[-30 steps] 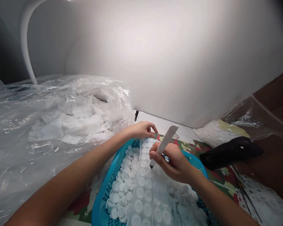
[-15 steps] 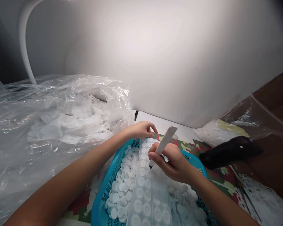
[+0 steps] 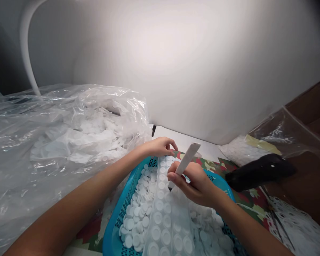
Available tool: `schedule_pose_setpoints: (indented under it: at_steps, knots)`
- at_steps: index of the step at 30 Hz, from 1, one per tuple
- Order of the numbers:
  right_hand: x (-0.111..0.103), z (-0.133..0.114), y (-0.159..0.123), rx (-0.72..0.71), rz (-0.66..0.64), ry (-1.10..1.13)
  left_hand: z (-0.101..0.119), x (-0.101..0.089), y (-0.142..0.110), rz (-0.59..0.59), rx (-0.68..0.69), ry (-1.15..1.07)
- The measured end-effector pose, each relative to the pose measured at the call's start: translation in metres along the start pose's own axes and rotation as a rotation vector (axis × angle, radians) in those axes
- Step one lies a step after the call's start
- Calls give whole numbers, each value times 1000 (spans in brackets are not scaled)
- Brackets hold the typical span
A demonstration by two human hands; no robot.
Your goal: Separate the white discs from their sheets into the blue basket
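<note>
A translucent plastic sheet (image 3: 160, 206) with rows of round white discs in it lies lengthwise over a blue basket (image 3: 112, 222). Loose white discs (image 3: 137, 220) fill the basket on both sides of the sheet. My left hand (image 3: 161, 146) is at the sheet's far end, fingers curled down on its edge; the fingertips are partly hidden. In a pinch grip, my right hand (image 3: 196, 183) holds a flat white-wrapped tool (image 3: 186, 159) with a dark pointed tip. That tip points down at the sheet, close to or touching a disc.
Clear plastic bags (image 3: 69, 131) of white scraps are heaped at the left. A black object (image 3: 261, 172) lies right of the basket, near white perforated offcuts (image 3: 301, 227) and another bag (image 3: 237, 151). Camouflage-patterned cloth (image 3: 90, 231) lies beneath. A white panel (image 3: 160, 64) stands behind.
</note>
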State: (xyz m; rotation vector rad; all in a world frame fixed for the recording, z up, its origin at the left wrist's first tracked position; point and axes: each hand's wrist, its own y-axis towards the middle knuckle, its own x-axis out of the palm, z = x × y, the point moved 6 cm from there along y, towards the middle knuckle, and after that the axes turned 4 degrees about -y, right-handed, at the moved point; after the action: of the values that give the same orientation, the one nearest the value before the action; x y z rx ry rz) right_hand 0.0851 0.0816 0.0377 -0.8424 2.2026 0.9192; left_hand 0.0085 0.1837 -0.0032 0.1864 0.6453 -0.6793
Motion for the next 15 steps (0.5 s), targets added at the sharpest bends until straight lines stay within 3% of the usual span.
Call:
schedule_pose_setpoints:
  at_steps: [15]
  knots:
    - [1,0,4,-22,-8,0,2,0,-3,-8,-17,-29]
